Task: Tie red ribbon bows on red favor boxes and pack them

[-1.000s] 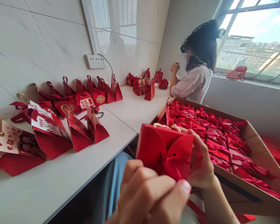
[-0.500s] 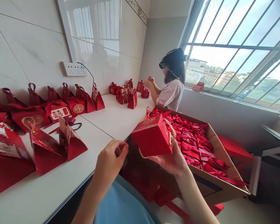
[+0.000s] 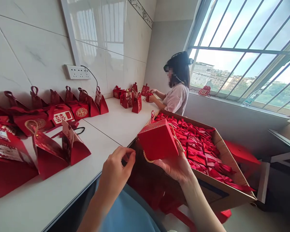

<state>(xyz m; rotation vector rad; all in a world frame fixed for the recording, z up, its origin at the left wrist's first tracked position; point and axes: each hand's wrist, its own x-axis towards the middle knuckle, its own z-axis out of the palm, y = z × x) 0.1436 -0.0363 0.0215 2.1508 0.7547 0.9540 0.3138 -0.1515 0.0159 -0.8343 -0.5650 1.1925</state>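
My right hand (image 3: 175, 167) grips a red gift box (image 3: 157, 140) from below and its right side, holding it tilted in the air by the cardboard carton. A twisted gold cord (image 3: 176, 137) hangs along the box's right side, and a loop of it shows under the lower left edge. Left of the box, apart from it, is my left hand (image 3: 117, 167), with thumb and forefinger drawn together in a pinch. Nothing shows between those fingertips. The fingers behind the box are partly hidden.
Several red gift boxes (image 3: 81, 111) line the white counter (image 3: 106, 135) at left. A large carton (image 3: 232, 161) full of ribboned red boxes stands at right. A co-worker (image 3: 178, 96) handles a small red box at the counter's far end. A power strip (image 3: 77, 72) is on the wall.
The gift box in my right hand has turned slightly, showing more of its plain red face. My left hand has shifted a little right. The co-worker's hands have lowered onto a small red box.
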